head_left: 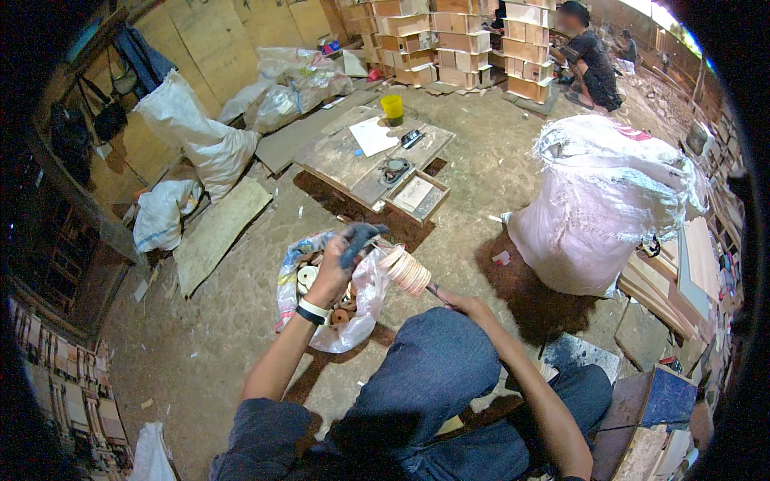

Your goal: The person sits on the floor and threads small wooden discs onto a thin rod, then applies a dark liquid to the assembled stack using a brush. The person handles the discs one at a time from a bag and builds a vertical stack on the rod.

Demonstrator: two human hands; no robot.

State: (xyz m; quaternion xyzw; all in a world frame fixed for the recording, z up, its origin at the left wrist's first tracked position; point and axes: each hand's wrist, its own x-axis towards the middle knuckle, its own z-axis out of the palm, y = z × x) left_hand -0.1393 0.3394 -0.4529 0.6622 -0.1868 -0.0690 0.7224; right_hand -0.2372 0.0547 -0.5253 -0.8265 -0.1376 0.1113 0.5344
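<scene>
My right hand is closed round the near end of a dark rod. Threaded along that rod is a tight stack of thin, pale wooden discs. My left hand, with dark grey cloth over its fingers, is closed beside the stack's far end. What its fingers grip there is too small to make out. Below my left hand, an open plastic bag lies on the floor, holding loose round wooden pieces with holes, some pale and some brown. My left wrist and forearm hide part of it.
Ahead stands a low wooden table with a yellow cup, a paper sheet and a small wooden tray. A bulging white sack stands right, beside stacked boards. More sacks are left. A person squats behind.
</scene>
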